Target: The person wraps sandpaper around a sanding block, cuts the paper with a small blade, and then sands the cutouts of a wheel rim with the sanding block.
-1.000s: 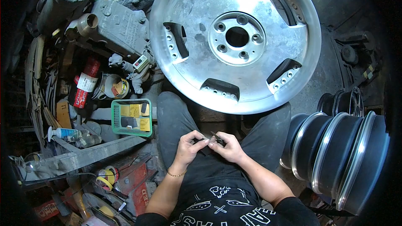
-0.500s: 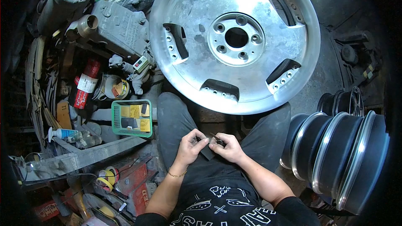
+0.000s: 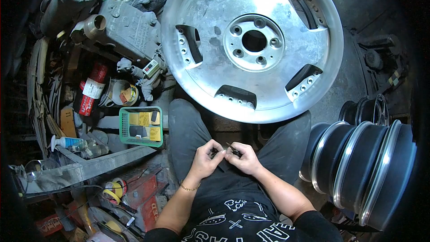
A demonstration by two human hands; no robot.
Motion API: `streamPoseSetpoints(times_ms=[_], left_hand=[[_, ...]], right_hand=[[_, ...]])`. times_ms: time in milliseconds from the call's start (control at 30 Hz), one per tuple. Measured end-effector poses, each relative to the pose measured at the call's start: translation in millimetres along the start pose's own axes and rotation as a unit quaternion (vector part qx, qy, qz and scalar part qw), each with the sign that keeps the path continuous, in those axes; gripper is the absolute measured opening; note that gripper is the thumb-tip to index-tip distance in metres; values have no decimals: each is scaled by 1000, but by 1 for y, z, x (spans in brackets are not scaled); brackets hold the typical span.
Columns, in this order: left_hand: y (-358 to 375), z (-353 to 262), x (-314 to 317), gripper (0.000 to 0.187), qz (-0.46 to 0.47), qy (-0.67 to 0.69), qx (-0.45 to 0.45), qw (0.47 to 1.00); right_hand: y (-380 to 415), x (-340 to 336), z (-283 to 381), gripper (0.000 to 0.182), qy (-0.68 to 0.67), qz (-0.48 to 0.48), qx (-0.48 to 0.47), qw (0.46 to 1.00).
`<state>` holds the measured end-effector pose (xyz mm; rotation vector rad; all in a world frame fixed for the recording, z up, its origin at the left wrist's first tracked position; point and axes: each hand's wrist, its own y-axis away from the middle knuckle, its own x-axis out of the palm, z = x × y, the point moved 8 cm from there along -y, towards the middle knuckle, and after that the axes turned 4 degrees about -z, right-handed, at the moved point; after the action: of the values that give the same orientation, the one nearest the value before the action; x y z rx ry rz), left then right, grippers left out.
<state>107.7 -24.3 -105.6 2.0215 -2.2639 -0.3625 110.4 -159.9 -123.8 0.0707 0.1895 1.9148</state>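
Above my lap, my left hand and my right hand are close together, thumbs nearly touching. Both are closed, fingers curled round a dark piece of sandpaper. Most of it is hidden by the fingers, and a dark strip shows at the right thumb and forefinger. Just beyond my knees, a large bare-metal wheel rim lies face up, with bolt holes round its centre bore.
To the left, a green basket holds yellow and dark sandpaper pieces. Behind it are a pail, a red roll and a grey machine. A metal beam runs at the left. Several wheel barrels stand at the right.
The dark sheet that hung below my fingers is now mostly out of sight behind my hands. My hands have barely shifted, and the wheel rim stays in place.
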Motion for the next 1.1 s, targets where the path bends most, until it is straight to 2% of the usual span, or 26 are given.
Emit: streamPoseSetpoints(times_ms=[233,333,400,533,600,700,800,1033,1100], left_hand=[[0,13,1,9,16,26,-19,999],[-1,0,3,9,10,-29,21,999],[0,-14,3,9,-22,-84,100,991],[-1,-9,0,10,-16,-68,55,996],[-2,4,0,10,1,1,13,1000],[-1,8,1,9,18,-4,5,1000],[-1,1,2,9,8,-40,47,998],[0,-5,3,9,9,-78,18,997],[-1,-5,3,10,-3,-66,56,996]], right_hand=[[-1,-1,5,16,6,5,12,1000],[0,-1,-3,17,10,6,8,1000],[0,-2,-5,18,11,3,9,1000],[0,0,-6,17,-6,-7,-20,1000],[0,0,-4,17,-4,-4,-23,1000],[0,0,0,16,6,4,-23,1000],[-1,-1,-3,15,12,4,-13,1000],[-1,-3,-1,14,4,-4,-21,1000],[-1,-3,0,14,5,-1,-18,1000]])
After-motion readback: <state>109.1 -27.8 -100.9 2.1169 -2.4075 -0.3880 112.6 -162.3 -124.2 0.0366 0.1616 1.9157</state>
